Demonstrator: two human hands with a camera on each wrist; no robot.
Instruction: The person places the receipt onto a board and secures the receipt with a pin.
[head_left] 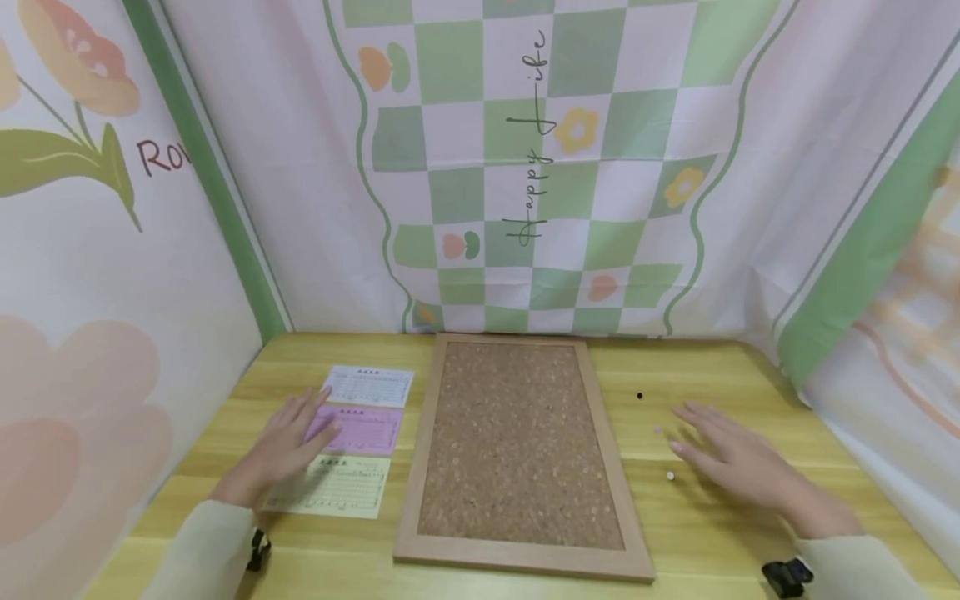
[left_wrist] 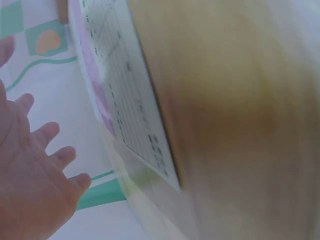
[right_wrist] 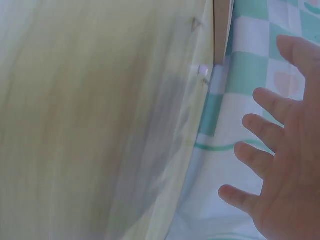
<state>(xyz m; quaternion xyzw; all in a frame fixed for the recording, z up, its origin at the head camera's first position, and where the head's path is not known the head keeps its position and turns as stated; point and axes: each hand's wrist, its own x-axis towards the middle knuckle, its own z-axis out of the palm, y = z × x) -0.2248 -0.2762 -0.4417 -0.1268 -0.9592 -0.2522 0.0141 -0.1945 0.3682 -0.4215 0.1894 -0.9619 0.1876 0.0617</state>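
Note:
My left hand (head_left: 288,446) hovers with spread fingers over three printed paper slips: a pale blue slip (head_left: 371,387), a pink slip (head_left: 367,432) and a pale yellow slip (head_left: 348,492). They lie in a column, and the hand overlaps them in the head view. On the other side, my right hand (head_left: 742,467) is held above the table with its fingers extended, holding nothing. Near its fingertips are three small pins: a black pin (head_left: 640,396), a pink pin (head_left: 657,430) and a white pin (head_left: 671,476). Between the hands lies a wood-framed cork board (head_left: 525,450).
The yellowish wooden table (head_left: 697,367) meets a patterned fabric backdrop (head_left: 517,167) at its far edge. Fabric panels also rise on the left (head_left: 75,267) and right sides. A dark wrist strap (head_left: 787,577) sits at each sleeve.

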